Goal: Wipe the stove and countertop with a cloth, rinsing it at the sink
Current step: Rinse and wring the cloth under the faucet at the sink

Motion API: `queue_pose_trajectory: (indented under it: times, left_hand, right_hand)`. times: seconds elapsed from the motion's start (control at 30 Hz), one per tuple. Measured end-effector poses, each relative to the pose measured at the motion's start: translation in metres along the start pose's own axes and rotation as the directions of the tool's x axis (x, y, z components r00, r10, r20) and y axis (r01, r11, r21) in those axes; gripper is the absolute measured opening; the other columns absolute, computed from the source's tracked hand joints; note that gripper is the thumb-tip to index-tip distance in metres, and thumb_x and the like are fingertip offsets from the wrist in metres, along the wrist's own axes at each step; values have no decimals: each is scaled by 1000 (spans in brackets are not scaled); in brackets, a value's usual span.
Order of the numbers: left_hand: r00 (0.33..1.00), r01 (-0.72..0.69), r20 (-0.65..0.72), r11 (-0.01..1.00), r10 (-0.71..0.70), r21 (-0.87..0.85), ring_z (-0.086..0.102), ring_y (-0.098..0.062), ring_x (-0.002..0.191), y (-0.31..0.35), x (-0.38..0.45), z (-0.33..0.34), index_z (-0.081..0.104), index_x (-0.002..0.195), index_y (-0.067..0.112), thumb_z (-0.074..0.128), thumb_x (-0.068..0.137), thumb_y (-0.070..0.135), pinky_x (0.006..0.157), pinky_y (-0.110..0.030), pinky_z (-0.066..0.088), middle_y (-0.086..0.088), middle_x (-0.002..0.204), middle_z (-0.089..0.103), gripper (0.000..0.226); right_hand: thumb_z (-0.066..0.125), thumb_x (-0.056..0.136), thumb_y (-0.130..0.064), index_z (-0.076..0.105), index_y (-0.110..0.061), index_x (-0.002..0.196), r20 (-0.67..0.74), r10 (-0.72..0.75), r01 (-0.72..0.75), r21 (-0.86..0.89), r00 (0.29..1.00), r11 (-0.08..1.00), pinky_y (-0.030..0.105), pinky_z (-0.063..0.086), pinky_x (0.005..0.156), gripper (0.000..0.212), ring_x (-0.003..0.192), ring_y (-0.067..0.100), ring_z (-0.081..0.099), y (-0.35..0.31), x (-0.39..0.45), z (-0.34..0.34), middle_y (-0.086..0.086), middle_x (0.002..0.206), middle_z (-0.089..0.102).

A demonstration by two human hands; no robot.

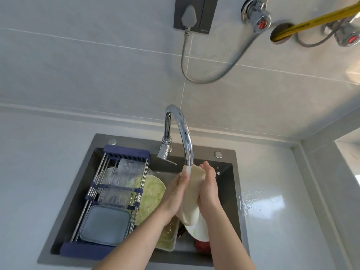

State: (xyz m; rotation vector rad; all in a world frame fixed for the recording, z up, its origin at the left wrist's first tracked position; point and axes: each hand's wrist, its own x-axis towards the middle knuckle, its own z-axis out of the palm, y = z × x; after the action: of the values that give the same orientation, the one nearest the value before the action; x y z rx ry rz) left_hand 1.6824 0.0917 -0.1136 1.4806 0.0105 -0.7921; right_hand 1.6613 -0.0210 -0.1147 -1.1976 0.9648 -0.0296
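A pale cream cloth (191, 193) hangs between both hands over the dark grey sink (236, 184). Water runs from the curved chrome faucet (185, 133) onto the cloth's top edge. My left hand (176, 193) grips the cloth's left side. Pressed against its right side, my right hand (208, 186) holds it too. The cloth's lower end droops toward a white plate (196, 230) in the basin. The white countertop (272, 211) lies right of the sink, with water drops near the sink edge. The stove is out of view.
A metal drying rack (109, 191) spans the sink's left half, bearing a clear glass container (122, 184) and a blue-grey lid (105, 225). Beneath are a green-patterned plate (153, 193), a food-filled tray (167, 236) and something red (202, 248). Wall socket (192, 14), valves and hoses hang above.
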Motion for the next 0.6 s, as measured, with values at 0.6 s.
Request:
queue_pose_trajectory:
  times: [0.6]
  left_hand:
    - [972, 156, -120, 939, -200, -307, 72, -28, 107, 6, 2, -7, 63, 125, 21, 72, 87, 45, 85, -43, 58, -8, 114, 76, 46]
  right_hand:
    - [50, 93, -71, 55, -25, 92, 93, -490, 475, -450, 867, 756, 37, 50, 63, 46, 71, 8, 57, 49, -24, -38, -8, 84, 60]
